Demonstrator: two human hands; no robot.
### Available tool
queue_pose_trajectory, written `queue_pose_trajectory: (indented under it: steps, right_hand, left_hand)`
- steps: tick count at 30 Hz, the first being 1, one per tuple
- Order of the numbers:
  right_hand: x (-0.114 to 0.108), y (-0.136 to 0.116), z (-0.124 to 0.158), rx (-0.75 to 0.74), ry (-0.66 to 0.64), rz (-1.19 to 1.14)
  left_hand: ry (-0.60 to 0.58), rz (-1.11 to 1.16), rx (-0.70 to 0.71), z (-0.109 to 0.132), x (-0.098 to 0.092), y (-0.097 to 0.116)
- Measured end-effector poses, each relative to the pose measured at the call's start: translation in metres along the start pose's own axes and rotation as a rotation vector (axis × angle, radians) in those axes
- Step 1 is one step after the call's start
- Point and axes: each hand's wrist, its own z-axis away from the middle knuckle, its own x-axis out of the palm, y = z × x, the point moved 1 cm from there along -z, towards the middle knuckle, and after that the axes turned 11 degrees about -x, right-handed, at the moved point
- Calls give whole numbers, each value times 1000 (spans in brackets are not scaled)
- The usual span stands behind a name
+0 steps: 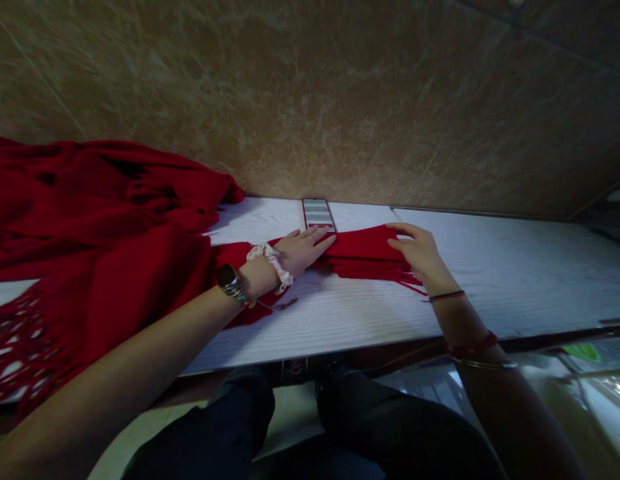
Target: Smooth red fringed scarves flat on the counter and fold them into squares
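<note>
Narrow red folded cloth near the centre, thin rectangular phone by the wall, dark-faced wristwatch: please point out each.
Narrow red folded cloth (pixel 363 245): head view, on its flat upper layer.
Thin rectangular phone (pixel 317 212): head view, on its screen.
Dark-faced wristwatch (pixel 227 275): head view, on its face.

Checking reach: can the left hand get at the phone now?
Likely yes: the left hand rests on the red fabric at the near end of the phone, which lies mostly uncovered.
</note>
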Motion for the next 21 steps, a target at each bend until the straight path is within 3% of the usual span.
queue_pose_trajectory:
  steps: [5, 8, 13, 16, 21]
  right_hand:
    - [2, 24, 14, -62, -27, 154]
    - [4, 33, 17, -128, -57, 240]
    - [5, 29, 16, -175, -79, 345]
    - [3, 22, 16, -217, -73, 448]
    - [-2, 22, 22, -309, -108, 509]
  left_hand:
    - [-22, -56, 32, 0, 14, 7]
    - [-24, -90, -26, 1, 20, 4]
    - [-116, -91, -80, 6, 2, -4]
    - [-162, 47, 2, 2, -8, 8]
    - [-20, 159, 65, -24, 6, 37]
